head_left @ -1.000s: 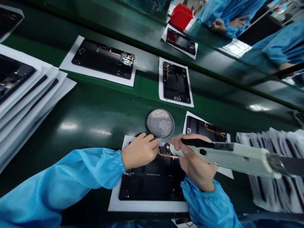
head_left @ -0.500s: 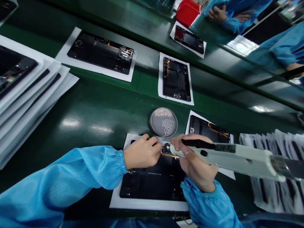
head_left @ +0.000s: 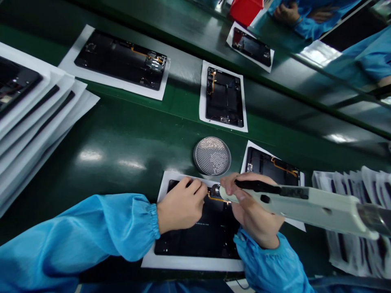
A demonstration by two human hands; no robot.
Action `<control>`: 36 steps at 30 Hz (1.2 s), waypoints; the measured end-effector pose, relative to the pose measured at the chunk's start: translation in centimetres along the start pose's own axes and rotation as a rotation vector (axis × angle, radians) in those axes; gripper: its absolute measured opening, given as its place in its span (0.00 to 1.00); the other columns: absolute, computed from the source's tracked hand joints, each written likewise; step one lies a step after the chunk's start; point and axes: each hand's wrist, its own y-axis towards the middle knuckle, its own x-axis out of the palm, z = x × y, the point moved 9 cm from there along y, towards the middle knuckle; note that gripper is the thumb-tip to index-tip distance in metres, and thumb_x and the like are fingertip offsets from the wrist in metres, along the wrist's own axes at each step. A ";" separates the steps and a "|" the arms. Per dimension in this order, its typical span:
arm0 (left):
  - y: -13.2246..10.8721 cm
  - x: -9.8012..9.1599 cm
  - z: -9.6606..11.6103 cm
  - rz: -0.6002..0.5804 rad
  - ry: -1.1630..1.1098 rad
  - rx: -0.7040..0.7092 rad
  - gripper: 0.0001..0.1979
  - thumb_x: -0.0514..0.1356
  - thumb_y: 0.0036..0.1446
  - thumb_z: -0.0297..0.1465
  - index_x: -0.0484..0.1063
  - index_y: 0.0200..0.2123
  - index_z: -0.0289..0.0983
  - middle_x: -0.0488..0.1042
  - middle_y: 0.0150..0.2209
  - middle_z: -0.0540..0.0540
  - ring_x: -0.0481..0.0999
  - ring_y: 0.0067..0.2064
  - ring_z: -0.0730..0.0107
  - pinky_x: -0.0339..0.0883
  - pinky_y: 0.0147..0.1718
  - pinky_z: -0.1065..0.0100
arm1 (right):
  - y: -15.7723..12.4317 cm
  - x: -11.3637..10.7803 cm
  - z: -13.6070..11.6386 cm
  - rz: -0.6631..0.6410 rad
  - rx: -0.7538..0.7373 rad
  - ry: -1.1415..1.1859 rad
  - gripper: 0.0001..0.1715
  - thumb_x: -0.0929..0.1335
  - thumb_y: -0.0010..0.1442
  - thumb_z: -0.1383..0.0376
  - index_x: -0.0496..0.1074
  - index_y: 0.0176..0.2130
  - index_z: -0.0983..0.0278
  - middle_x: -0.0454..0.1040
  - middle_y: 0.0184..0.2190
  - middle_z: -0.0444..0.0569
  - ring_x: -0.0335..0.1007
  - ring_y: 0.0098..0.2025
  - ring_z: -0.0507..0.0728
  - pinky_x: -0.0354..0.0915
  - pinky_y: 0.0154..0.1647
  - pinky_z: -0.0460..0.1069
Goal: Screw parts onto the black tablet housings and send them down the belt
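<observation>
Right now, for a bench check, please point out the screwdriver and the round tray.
screwdriver [head_left: 305, 207]: head view, on its pale body.
round tray [head_left: 229, 156]: head view, on its right rim.

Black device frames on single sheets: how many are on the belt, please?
5 frames: one under the left hand, one right of the round tray, three farther up; more may lie unseen.

One round mesh tray [head_left: 211, 156] serves as the landmark: five black device panels [head_left: 224, 97] lie around it on five white sheets [head_left: 207, 97], with two stacks of panels [head_left: 36, 110] on either side. Beyond it is one red bin [head_left: 246, 10]; nearer are one left hand [head_left: 180, 207], one right hand [head_left: 255, 207] and one electric screwdriver [head_left: 305, 205]
</observation>
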 end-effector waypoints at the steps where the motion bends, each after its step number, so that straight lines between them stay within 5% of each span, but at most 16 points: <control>1: 0.0 0.0 0.0 -0.001 0.000 0.000 0.12 0.55 0.66 0.27 0.77 0.35 0.29 0.73 0.45 0.35 0.70 0.43 0.54 0.60 0.37 0.56 | 0.0 0.0 0.1 0.001 0.007 -0.005 0.13 0.71 0.57 0.71 0.75 0.44 0.58 0.75 0.30 0.45 0.71 0.31 0.56 0.67 0.35 0.55; 12: 0.0 -0.1 -0.1 -0.018 -0.013 -0.001 0.13 0.55 0.66 0.27 0.77 0.33 0.30 0.73 0.44 0.35 0.70 0.42 0.55 0.60 0.38 0.57 | 0.2 0.7 0.4 -0.036 0.014 -0.012 0.10 0.71 0.59 0.70 0.74 0.41 0.60 0.74 0.30 0.44 0.71 0.31 0.55 0.69 0.37 0.55; 20: -0.5 -0.5 0.0 0.031 0.022 -0.004 0.13 0.53 0.66 0.26 0.77 0.41 0.26 0.74 0.45 0.32 0.72 0.45 0.53 0.63 0.44 0.54 | -0.2 0.5 0.5 -0.048 -0.018 -0.045 0.11 0.70 0.58 0.70 0.74 0.43 0.59 0.74 0.31 0.45 0.72 0.32 0.56 0.69 0.34 0.54; 27: -0.8 -0.8 0.3 0.054 0.038 0.017 0.17 0.51 0.66 0.26 0.75 0.50 0.23 0.74 0.49 0.30 0.73 0.48 0.47 0.63 0.48 0.50 | 3.8 -1.8 -2.2 0.192 -0.151 0.054 0.12 0.72 0.51 0.72 0.77 0.38 0.61 0.73 0.24 0.43 0.68 0.26 0.54 0.69 0.35 0.55; 36: -0.5 -0.2 -0.5 -0.023 -0.070 -0.049 0.17 0.55 0.65 0.30 0.74 0.51 0.26 0.72 0.51 0.34 0.70 0.51 0.50 0.62 0.50 0.54 | 4.7 -1.3 0.7 0.189 -0.005 0.073 0.11 0.71 0.52 0.71 0.76 0.37 0.61 0.71 0.23 0.42 0.67 0.26 0.54 0.68 0.38 0.56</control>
